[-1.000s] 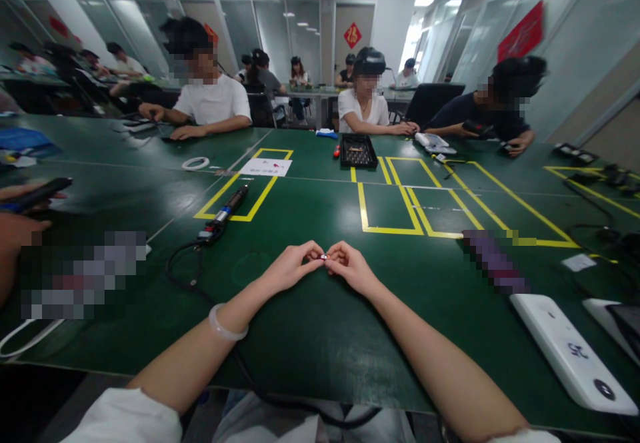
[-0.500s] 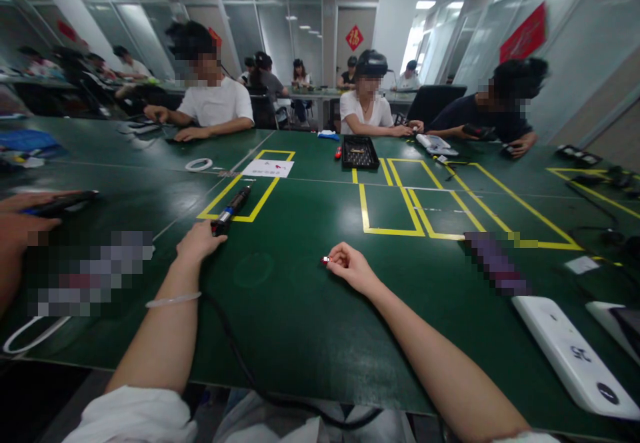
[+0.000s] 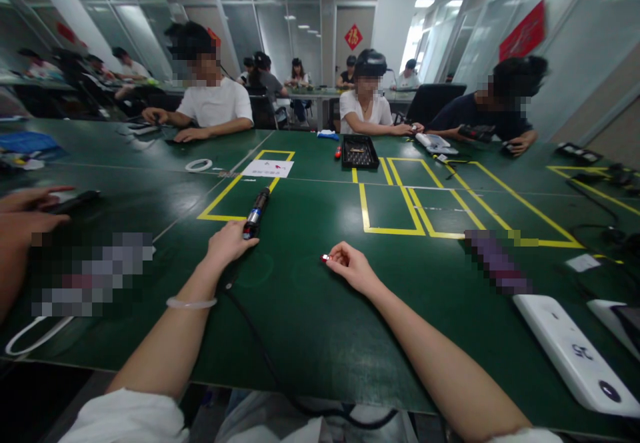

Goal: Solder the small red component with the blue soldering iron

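My left hand (image 3: pixel 227 243) is closed on the rear end of a black corded tool with a blue band (image 3: pixel 256 211), which points away from me across the green table (image 3: pixel 310 323). Its black cable (image 3: pixel 260 346) trails back toward me under my left forearm. My right hand (image 3: pixel 350 264) rests on the table to the right, fingers pinched on a small red and silver part (image 3: pixel 325 257). A pale bangle sits on my left wrist.
Yellow tape rectangles (image 3: pixel 390 210) mark the table ahead. A black tray (image 3: pixel 358 153), a white paper (image 3: pixel 267 168) and a white ring (image 3: pixel 198 164) lie further back. White devices (image 3: pixel 575 353) lie at the right. A neighbour's hand (image 3: pixel 25 213) holds a phone at the left. Several people sit opposite.
My left hand left the small part, reached left to the corded tool, gripped it and has moved it rightward toward the middle. My right hand has stayed put with the part.
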The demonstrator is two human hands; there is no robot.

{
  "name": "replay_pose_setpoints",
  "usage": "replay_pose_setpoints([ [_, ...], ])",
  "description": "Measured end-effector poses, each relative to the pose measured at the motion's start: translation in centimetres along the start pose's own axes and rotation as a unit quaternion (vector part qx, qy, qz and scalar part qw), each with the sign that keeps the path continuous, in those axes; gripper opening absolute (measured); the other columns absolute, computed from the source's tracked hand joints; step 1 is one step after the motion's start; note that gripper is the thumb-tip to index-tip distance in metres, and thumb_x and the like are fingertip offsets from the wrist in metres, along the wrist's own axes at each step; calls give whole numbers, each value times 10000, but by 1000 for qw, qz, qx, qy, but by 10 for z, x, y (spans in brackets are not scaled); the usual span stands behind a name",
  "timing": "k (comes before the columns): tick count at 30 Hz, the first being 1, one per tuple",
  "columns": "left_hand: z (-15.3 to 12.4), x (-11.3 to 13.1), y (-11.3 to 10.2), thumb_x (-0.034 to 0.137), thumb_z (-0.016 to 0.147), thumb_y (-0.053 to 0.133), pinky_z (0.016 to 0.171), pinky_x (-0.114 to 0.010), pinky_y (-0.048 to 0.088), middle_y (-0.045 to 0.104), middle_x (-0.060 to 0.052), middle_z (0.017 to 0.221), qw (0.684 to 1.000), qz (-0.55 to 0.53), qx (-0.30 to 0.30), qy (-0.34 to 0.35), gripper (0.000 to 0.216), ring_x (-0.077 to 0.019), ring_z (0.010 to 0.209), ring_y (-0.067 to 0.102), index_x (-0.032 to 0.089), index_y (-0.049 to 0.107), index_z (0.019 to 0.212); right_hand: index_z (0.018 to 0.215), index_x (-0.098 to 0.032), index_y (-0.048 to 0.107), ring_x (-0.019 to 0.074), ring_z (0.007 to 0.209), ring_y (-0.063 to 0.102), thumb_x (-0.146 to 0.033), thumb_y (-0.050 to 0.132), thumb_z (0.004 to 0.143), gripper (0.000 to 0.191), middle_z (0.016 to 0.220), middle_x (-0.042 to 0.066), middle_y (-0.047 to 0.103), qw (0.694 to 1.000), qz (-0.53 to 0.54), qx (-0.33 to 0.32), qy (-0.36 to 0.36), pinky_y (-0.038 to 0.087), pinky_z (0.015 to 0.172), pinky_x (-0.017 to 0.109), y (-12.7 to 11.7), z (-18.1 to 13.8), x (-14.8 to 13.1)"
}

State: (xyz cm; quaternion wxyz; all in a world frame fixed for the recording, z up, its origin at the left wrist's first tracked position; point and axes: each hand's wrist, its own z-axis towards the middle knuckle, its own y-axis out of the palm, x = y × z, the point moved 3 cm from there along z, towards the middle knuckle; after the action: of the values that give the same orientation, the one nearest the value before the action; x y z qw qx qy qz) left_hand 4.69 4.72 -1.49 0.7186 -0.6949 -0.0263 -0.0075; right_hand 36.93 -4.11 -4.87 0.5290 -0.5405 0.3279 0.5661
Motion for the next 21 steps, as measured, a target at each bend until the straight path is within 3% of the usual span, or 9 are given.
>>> replay_pose_setpoints([
  [11, -60, 126, 5, 459, 801, 582, 886, -343, 466, 509, -93, 1323, 971, -60, 15, 229, 629, -259, 1092, 582, 221, 423, 1361, 856, -193, 505, 102, 576, 476, -267, 589, 809, 121, 662, -50, 504, 995, -94, 3, -39, 382, 558, 211, 0, -3, -1],
  [15, -75, 145, 6, 429, 796, 597, 888, -347, 464, 500, -89, 1334, 960, -74, 14, 269, 642, -255, 1068, 587, 225, 408, 1374, 838, -198, 491, 104, 555, 473, -242, 586, 794, 114, 642, -56, 499, 990, -135, 3, -40, 382, 549, 211, 0, -2, 0],
  [21, -87, 154, 4, 388, 788, 595, 897, -351, 458, 493, -95, 1333, 952, -81, 2, 295, 655, -254, 1076, 571, 211, 390, 1384, 806, -202, 486, 108, 561, 480, -214, 594, 777, 112, 640, -53, 512, 980, -197, 4, -27, 361, 548, 207, 5, -1, -1],
])
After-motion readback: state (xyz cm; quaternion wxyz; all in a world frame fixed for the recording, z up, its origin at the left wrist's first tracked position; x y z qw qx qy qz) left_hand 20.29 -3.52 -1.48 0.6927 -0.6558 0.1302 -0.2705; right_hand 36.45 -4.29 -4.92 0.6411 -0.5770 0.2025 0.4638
